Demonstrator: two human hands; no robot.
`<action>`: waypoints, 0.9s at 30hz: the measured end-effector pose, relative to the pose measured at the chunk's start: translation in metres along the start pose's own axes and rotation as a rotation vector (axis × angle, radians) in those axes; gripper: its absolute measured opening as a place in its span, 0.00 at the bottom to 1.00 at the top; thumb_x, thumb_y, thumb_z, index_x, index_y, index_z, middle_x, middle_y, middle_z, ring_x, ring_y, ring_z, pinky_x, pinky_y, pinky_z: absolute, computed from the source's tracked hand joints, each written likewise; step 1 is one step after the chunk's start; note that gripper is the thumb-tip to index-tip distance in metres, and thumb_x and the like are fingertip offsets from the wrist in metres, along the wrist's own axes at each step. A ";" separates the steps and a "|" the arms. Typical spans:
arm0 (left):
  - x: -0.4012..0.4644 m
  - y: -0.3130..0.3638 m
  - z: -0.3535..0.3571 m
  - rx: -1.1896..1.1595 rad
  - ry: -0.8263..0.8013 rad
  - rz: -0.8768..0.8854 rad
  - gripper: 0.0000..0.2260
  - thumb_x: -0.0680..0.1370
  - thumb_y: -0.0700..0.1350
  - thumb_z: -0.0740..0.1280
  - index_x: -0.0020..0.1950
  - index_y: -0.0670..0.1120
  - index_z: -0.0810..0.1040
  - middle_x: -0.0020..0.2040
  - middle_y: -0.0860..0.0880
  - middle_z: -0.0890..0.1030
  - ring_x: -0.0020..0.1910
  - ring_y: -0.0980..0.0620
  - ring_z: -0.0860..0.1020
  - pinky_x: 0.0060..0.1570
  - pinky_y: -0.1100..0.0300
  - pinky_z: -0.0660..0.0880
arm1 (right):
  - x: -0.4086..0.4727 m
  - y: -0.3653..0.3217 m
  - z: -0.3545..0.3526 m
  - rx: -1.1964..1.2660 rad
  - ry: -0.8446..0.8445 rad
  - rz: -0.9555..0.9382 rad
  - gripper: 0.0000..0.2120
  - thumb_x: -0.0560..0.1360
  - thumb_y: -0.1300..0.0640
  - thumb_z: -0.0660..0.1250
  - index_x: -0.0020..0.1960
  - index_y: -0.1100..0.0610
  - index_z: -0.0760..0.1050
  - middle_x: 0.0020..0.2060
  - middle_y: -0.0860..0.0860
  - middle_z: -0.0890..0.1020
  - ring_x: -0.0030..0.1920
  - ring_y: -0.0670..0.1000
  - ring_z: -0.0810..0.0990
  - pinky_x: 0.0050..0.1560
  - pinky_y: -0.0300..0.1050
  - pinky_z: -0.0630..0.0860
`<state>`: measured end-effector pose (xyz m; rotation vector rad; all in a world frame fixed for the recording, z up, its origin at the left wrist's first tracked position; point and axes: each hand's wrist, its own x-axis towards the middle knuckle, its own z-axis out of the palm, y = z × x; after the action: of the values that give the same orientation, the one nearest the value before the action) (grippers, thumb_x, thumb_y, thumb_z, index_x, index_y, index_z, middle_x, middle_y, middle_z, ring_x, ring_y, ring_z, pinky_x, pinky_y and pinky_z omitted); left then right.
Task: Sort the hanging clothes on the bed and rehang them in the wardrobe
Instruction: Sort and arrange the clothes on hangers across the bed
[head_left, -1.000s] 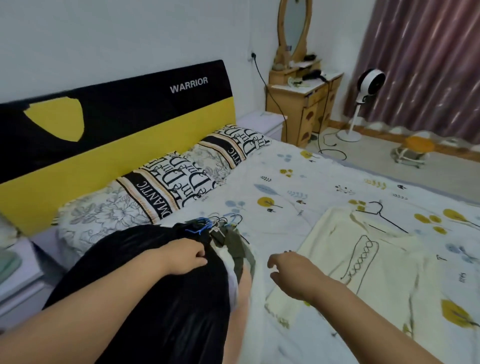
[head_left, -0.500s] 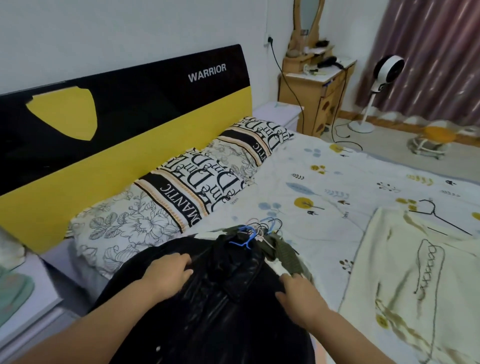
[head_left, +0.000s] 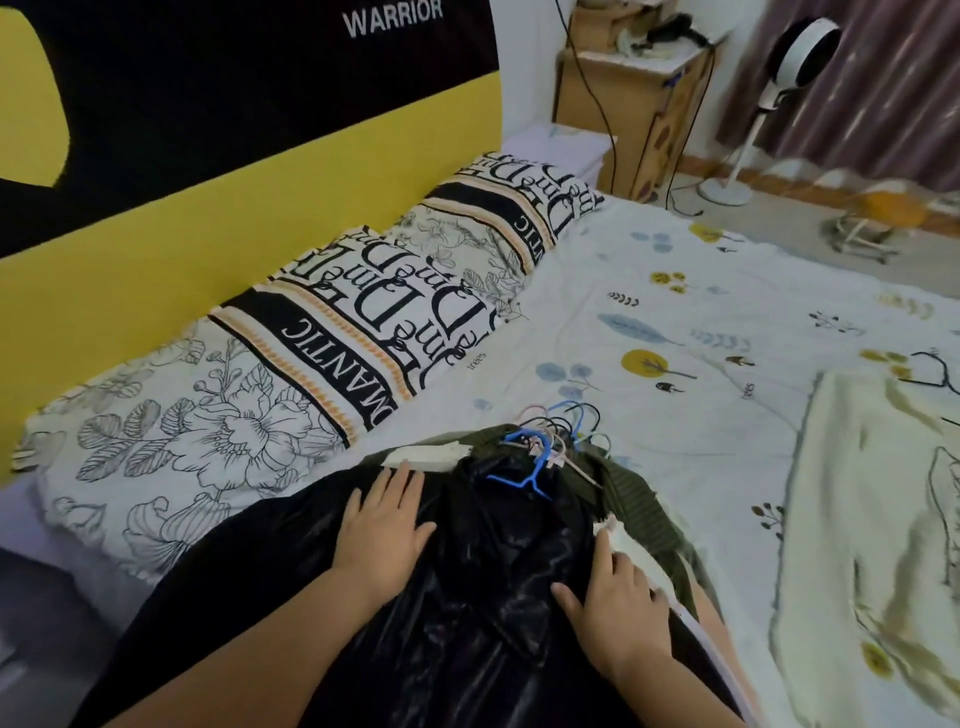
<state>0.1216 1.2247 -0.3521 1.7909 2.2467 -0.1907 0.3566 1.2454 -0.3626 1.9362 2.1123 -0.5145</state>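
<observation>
A glossy black jacket (head_left: 467, 597), topmost on a pile of hung clothes at the near edge of the bed (head_left: 649, 312), is pressed flat under the left hand (head_left: 382, 525) and right hand (head_left: 618, 597), fingers straight. Its blue plastic hanger (head_left: 524, 473) lies among tangled hooks (count unclear). A cream knitted garment (head_left: 872, 519) is spread to the right. Beyond are patterned pillows (head_left: 291, 374) and a white standing fan (head_left: 779, 88).
</observation>
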 end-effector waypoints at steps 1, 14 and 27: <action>0.009 0.002 0.004 0.010 0.003 0.009 0.27 0.82 0.55 0.48 0.77 0.48 0.43 0.78 0.51 0.41 0.76 0.51 0.43 0.74 0.50 0.44 | 0.002 -0.001 0.007 -0.026 0.015 0.005 0.40 0.76 0.35 0.53 0.77 0.56 0.42 0.70 0.54 0.64 0.70 0.56 0.63 0.67 0.55 0.63; 0.045 -0.006 0.005 0.040 -0.044 0.090 0.20 0.78 0.52 0.62 0.67 0.47 0.65 0.64 0.48 0.70 0.67 0.48 0.66 0.68 0.51 0.57 | 0.005 0.005 0.020 -0.023 0.281 -0.136 0.34 0.48 0.41 0.81 0.46 0.59 0.77 0.31 0.53 0.75 0.31 0.55 0.76 0.25 0.46 0.72; -0.090 -0.056 -0.090 0.087 0.002 0.130 0.07 0.80 0.50 0.56 0.48 0.47 0.64 0.48 0.47 0.76 0.49 0.48 0.75 0.45 0.58 0.70 | -0.102 -0.018 -0.066 0.114 0.134 -0.352 0.19 0.73 0.37 0.61 0.49 0.51 0.59 0.51 0.47 0.79 0.54 0.49 0.77 0.32 0.41 0.62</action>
<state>0.0748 1.1514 -0.2436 1.9747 2.1447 -0.2643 0.3536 1.1779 -0.2597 1.6998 2.5822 -0.5952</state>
